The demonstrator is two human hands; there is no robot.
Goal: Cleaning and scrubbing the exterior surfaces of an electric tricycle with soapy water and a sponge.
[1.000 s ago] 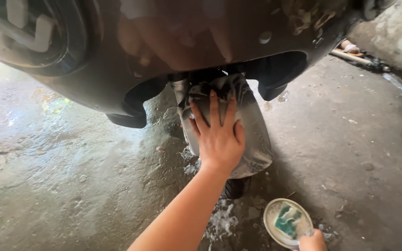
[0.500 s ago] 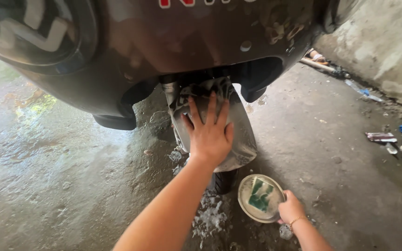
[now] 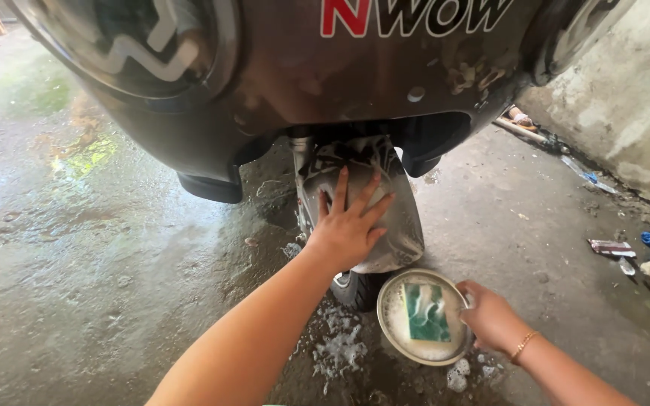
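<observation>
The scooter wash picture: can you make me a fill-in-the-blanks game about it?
1. The left hand lies flat on the soapy front ____.
2. The right hand holds the rim of a round ____.
3. The sponge in the soapy water is ____.
4. White ____ lies on the wet floor.

Missing words: fender; bowl; green; foam

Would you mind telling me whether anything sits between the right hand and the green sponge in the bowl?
Nothing visible does. The right hand grips the rim of the metal bowl, and the green sponge lies uncovered in the suds inside, just beside the fingers.
</observation>
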